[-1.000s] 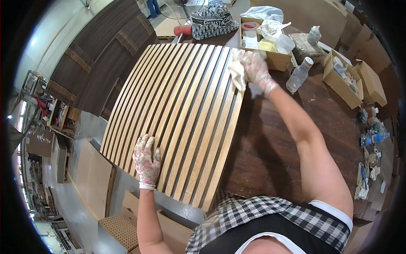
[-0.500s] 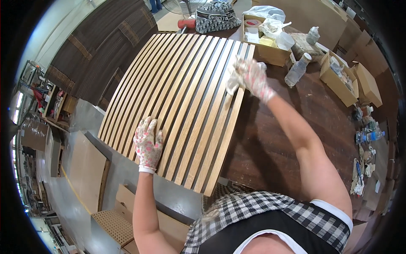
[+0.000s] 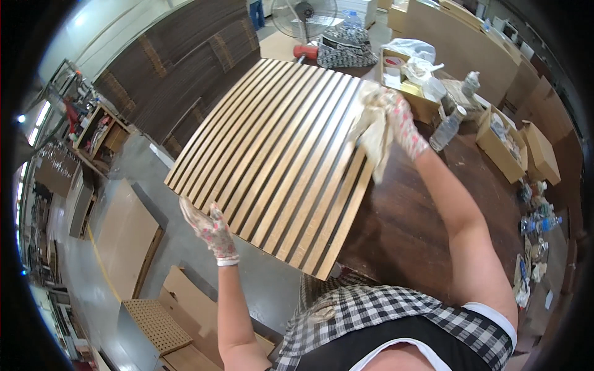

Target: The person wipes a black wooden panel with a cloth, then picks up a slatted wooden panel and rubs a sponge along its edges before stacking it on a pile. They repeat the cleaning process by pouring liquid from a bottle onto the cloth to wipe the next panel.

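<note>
A slatted wooden panel (image 3: pixel 279 162), light slats with dark gaps between them, lies in front of me on the dark brown table (image 3: pixel 411 213), its left part reaching out past the table. My right hand (image 3: pixel 406 128), in a white glove with pink dots, grips a cream cloth (image 3: pixel 374 131) at the panel's far right corner. The cloth hangs over the outermost slats and hides parts of them. At the panel's near left edge is my left hand (image 3: pixel 210 232), gloved alike, fingers stretched out with nothing in them; whether it touches the edge I cannot tell.
Beyond the panel are a red-headed mallet (image 3: pixel 305 51), a patterned bag (image 3: pixel 345 49) and a fan (image 3: pixel 303 13). On the right stand a clear bottle (image 3: pixel 447 130), an open box of supplies (image 3: pixel 427 106) and another carton (image 3: pixel 500 151). Cardboard (image 3: pixel 127 238) lies at the left.
My left hand has slid off the slats to the panel's near left edge. The right hand and cloth have shifted, with the cloth now hanging longer. The whole view has moved too.
</note>
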Action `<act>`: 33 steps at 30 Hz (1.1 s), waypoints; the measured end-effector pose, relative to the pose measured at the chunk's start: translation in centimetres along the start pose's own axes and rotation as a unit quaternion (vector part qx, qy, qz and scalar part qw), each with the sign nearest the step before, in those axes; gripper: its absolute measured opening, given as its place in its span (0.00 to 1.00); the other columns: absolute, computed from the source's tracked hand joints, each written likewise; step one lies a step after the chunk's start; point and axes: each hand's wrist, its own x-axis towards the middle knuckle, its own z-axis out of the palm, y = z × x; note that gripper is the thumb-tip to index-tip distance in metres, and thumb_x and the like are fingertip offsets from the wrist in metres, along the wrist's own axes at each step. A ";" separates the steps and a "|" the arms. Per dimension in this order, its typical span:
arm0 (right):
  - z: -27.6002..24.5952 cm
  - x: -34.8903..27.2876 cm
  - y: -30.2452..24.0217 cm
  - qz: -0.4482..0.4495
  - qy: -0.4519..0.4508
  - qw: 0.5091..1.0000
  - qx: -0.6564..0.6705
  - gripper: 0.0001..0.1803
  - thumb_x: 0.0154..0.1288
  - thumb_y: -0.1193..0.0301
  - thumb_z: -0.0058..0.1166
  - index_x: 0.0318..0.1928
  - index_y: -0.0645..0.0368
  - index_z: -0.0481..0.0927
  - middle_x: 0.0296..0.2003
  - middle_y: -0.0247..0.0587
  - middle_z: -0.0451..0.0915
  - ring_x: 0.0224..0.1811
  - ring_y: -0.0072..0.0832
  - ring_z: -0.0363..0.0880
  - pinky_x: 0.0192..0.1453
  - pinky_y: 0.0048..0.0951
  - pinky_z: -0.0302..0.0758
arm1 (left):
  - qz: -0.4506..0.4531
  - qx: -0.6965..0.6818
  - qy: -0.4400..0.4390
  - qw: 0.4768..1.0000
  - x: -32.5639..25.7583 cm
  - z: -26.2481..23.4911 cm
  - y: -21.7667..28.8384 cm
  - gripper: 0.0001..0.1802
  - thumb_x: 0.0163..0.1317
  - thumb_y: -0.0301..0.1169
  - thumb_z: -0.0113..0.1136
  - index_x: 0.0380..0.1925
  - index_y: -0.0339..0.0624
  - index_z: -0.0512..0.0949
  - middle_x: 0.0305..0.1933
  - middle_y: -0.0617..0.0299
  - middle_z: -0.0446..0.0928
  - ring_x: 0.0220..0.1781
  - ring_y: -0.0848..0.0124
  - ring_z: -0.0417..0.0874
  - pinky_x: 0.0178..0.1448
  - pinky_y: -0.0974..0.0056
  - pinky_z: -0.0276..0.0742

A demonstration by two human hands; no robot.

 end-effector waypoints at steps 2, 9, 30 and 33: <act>-4.5 6.9 3.7 -0.041 0.139 0.949 -0.280 0.11 0.64 0.66 0.49 0.43 0.56 0.76 0.38 0.40 0.80 0.36 0.30 0.78 0.40 0.29 0.75 | -0.093 -0.058 0.009 0.994 -3.0 2.1 -2.4 0.37 0.61 0.31 0.56 0.67 0.35 0.50 0.71 0.47 0.48 0.73 0.57 0.49 0.74 0.57 0.46; 14.9 -0.1 1.8 -0.170 -0.332 0.660 -0.651 0.20 0.65 0.61 0.43 0.51 0.60 0.74 0.35 0.45 0.77 0.38 0.35 0.78 0.43 0.28 0.76 | -0.165 -0.008 -0.007 0.986 -4.9 2.4 -1.7 0.39 0.60 0.25 0.54 0.68 0.37 0.46 0.72 0.51 0.47 0.73 0.63 0.49 0.71 0.62 0.52; 39.1 -1.9 9.0 -0.406 -0.484 0.720 -0.287 0.26 0.55 0.77 0.49 0.58 0.50 0.71 0.57 0.41 0.71 0.61 0.34 0.68 0.66 0.32 0.63 | -0.239 -0.186 -0.004 0.953 -5.1 3.3 -0.4 0.45 0.57 0.30 0.55 0.68 0.33 0.40 0.73 0.45 0.41 0.74 0.57 0.46 0.73 0.60 0.41; 44.2 -10.6 4.3 -0.219 -0.693 0.687 0.026 0.28 0.50 0.79 0.50 0.55 0.54 0.75 0.53 0.43 0.75 0.54 0.35 0.74 0.60 0.30 0.69 | -0.266 -0.137 -0.007 0.954 -7.9 2.2 -3.9 0.33 0.57 0.34 0.59 0.59 0.32 0.57 0.59 0.47 0.62 0.63 0.59 0.63 0.66 0.60 0.56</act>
